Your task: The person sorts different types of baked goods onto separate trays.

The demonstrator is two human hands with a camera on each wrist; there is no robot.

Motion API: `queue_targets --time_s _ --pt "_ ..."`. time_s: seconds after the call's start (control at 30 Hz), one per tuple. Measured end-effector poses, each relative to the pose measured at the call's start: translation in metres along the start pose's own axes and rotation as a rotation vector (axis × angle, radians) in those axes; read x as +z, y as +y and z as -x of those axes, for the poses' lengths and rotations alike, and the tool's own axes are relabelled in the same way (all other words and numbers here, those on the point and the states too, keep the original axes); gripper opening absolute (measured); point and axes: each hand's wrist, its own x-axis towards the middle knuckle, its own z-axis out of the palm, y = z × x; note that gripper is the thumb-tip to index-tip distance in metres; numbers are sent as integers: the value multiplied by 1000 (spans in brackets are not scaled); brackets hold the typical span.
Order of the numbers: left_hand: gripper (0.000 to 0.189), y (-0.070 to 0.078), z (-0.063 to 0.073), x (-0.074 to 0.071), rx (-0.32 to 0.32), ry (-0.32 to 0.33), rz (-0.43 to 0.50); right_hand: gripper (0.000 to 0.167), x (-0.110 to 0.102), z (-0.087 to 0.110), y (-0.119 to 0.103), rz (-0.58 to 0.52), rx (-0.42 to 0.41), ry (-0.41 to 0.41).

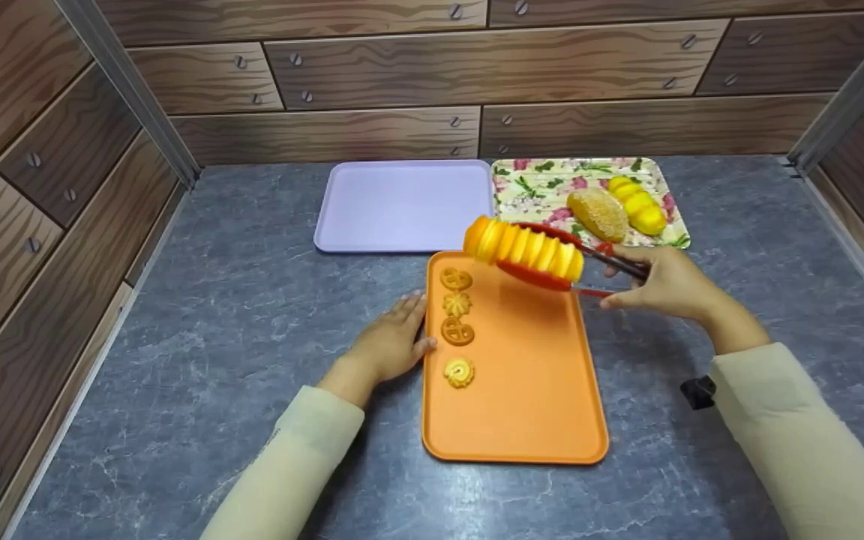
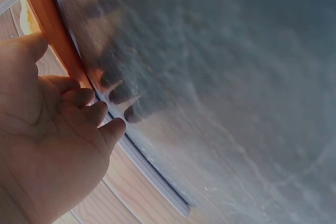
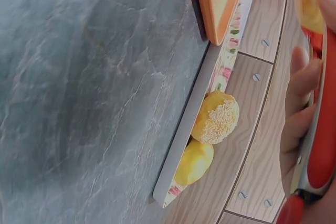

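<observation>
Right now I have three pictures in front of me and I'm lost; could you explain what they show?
There is no machine here, just a person wearing cameras. The widest picture comes from the head; the other two come from the left and right wrists, so they look tilted. On the grey surface lie an orange tray with four small biscuit-like pieces, a lavender tray, and a floral tray holding a seeded bun and a bumpy yellow roll. The left grip, a bare hand, rests against the orange tray's edge. The right grip holds tongs, which clasp a ridged yellow-orange food piece.
</observation>
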Motion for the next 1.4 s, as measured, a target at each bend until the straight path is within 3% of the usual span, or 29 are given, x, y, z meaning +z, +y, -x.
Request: queue_targets --time_s 0.47,0.83,1.17,1.4 --pt "70 2 1 -2 -5 2 6 92 1 -19 -3 -48 133 204" --pt "70 0 2 -1 -11 -11 9 90 12 -30 -3 -38 145 330" --pt "70 0 0 -1 -13 -13 8 82 24 -40 -3 21 185 356" --pt "70 -1 0 0 -4 1 13 53 32 -45 1 81 192 336"
